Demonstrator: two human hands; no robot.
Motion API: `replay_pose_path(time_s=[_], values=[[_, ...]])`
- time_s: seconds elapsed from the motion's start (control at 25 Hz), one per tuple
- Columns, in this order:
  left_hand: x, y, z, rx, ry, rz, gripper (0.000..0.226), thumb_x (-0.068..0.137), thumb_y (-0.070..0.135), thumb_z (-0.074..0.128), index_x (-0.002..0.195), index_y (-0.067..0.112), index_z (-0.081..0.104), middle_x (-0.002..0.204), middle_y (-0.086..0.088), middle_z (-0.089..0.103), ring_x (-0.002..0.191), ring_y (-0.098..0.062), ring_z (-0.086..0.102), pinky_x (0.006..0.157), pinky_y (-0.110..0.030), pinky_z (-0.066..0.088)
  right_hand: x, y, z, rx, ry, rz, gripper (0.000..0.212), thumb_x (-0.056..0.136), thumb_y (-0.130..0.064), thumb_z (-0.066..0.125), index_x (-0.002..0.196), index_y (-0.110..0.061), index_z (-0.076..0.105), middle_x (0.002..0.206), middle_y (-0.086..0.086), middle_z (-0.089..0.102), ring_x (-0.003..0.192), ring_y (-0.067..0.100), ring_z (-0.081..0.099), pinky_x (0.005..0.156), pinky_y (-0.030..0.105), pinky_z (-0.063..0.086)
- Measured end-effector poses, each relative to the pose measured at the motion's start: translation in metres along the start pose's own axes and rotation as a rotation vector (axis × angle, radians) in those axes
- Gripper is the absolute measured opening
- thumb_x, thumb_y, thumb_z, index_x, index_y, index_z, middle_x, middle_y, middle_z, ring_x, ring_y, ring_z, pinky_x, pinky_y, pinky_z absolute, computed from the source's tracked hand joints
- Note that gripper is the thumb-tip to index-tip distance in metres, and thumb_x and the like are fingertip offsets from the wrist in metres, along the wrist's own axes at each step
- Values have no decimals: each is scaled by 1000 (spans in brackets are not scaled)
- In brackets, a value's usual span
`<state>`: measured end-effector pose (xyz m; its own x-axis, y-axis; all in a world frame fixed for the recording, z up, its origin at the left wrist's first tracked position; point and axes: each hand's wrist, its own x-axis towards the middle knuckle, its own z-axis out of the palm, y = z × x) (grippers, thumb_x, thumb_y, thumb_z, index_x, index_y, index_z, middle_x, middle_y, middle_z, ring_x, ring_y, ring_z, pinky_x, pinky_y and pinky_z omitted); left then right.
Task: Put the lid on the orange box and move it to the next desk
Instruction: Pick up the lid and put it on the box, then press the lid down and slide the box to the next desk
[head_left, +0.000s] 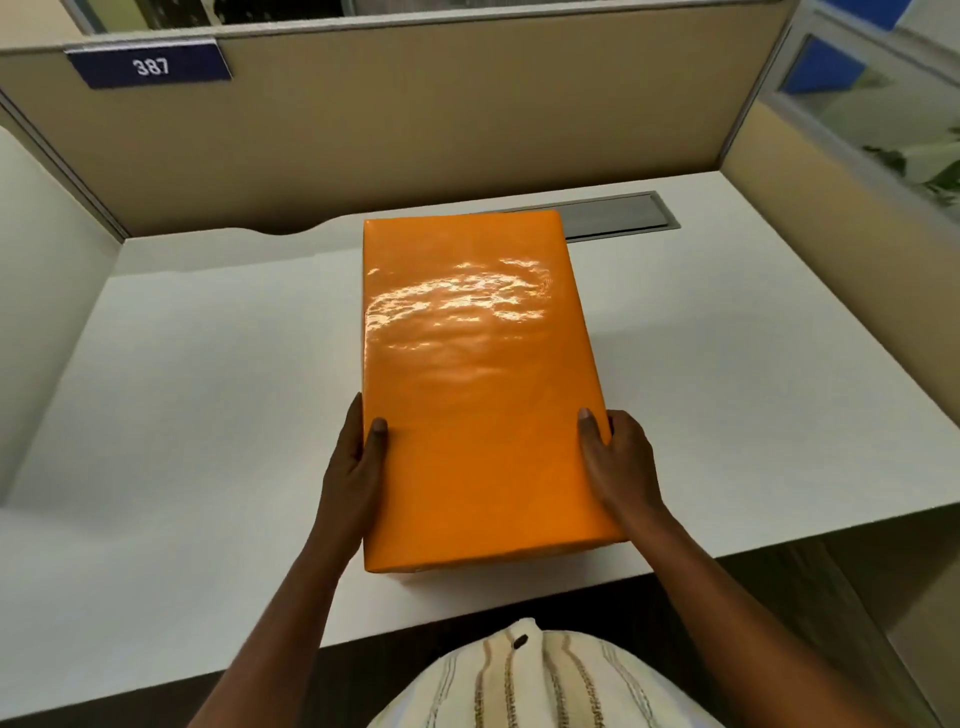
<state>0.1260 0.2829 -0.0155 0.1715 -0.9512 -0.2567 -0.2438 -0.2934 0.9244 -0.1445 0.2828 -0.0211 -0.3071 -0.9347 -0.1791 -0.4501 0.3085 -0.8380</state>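
Observation:
The orange box (478, 374) is a glossy rectangular carton with its lid on, lying lengthwise over the middle of the white desk (208, 395). My left hand (358, 457) grips its near left side, thumb on top of the lid. My right hand (618, 457) grips the near right side the same way. The box's near end reaches almost to the desk's front edge. I cannot tell whether the box rests on the desk or is held just above it.
Beige cubicle partitions (415, 130) close the desk at the back and both sides. A blue plate reading 387 (150, 65) hangs at the top left. A grey cable tray cover (618, 218) lies behind the box. A glass panel and plant (914, 150) are at right.

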Motion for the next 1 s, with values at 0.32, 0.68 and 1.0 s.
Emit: replay_pose_path(time_s=[0.32, 0.68, 1.0], values=[[-3, -12, 4, -29, 62, -17, 58, 86, 58, 33, 142, 46, 28, 148, 1, 43, 112, -19, 52, 91, -42, 43, 5, 8, 2, -158, -118, 3, 50, 93, -50, 33, 124, -13, 42, 131, 12, 44, 107, 24, 50, 85, 35, 40], [2, -16, 5, -2, 117, -36, 58, 88, 59, 32, 144, 42, 30, 148, 0, 44, 118, -22, 52, 93, -42, 43, 16, -2, 14, -323, -40, -21, 51, 94, -49, 31, 121, -7, 45, 128, 15, 47, 114, 31, 51, 91, 41, 42], [9, -19, 7, -51, 195, -10, 48, 94, 51, 38, 139, 34, 44, 137, 4, 54, 113, -20, 57, 84, -27, 46, 17, -4, 16, -343, -38, 5, 54, 95, -47, 30, 124, -5, 44, 129, 17, 48, 113, 31, 52, 91, 39, 44]])
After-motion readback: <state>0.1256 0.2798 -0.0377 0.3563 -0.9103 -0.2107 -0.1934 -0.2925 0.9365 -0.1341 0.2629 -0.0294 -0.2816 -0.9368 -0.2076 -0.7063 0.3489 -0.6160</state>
